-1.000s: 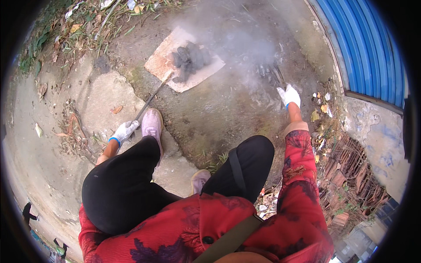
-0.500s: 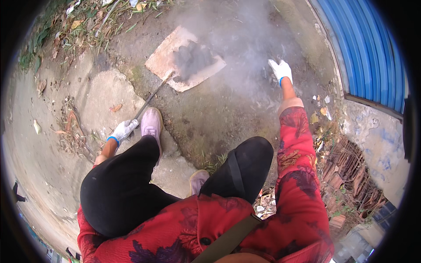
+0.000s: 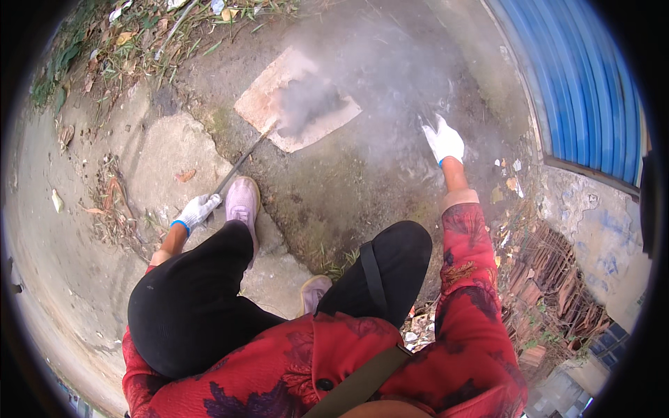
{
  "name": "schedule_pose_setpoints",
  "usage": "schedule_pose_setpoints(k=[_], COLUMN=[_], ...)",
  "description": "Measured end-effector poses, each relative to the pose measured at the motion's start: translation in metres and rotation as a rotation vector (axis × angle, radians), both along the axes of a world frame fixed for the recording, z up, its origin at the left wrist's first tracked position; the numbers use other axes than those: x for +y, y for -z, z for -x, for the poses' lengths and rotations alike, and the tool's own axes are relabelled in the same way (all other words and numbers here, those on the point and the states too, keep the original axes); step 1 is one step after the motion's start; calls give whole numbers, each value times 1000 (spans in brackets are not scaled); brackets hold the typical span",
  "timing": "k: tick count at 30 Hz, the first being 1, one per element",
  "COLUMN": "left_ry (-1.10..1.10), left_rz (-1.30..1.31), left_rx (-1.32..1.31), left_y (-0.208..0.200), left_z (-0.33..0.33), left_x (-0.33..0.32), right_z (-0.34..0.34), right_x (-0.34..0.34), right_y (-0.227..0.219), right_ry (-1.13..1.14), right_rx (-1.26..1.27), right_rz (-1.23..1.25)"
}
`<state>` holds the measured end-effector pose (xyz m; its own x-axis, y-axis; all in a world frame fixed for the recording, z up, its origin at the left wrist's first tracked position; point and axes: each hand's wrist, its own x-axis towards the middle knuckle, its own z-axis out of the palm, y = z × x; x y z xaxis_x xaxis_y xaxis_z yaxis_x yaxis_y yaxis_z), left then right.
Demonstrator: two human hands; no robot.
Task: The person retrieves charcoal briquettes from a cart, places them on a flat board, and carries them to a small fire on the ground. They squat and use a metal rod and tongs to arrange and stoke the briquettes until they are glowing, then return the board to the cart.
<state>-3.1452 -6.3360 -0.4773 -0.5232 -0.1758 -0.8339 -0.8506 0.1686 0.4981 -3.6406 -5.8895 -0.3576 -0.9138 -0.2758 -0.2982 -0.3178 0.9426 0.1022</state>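
My left hand (image 3: 198,210), in a white glove with a blue cuff, is closed around a long dark rod (image 3: 242,160). The rod's far tip meets the near-left edge of a flat tan board (image 3: 261,97) lying on the ground. A dark grey heap (image 3: 310,104) sits on the board, blurred by smoke. To the board's right, my right hand (image 3: 444,141), gloved the same way, is above the ground with fingers apart and nothing visible in it. Thin smoke (image 3: 390,76) drifts around its fingertips.
A blue corrugated metal panel (image 3: 585,76) stands at the far right above a low wall (image 3: 585,209). Stacked reddish tiles (image 3: 550,285) lie below it. Leaves and litter (image 3: 139,35) cover the far left. My pink shoe (image 3: 242,202) rests on a broken concrete slab (image 3: 178,150).
My right hand has drawn back toward me, and its fingers show more spread. My left hand and the rod have stayed nearly in place. The smoke has shifted shape.
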Motion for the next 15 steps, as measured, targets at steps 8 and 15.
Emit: schedule_pose_setpoints(k=[8,15], left_ry=[21,-3], left_rz=[44,-23], left_rx=[-4,-67], left_y=[6,4], left_z=[-5,-2], left_x=[0,0], right_z=[38,33], right_x=[-29,-29], right_y=[38,13], right_ry=[805,164], right_rx=[-508,11], right_rz=[852,-94])
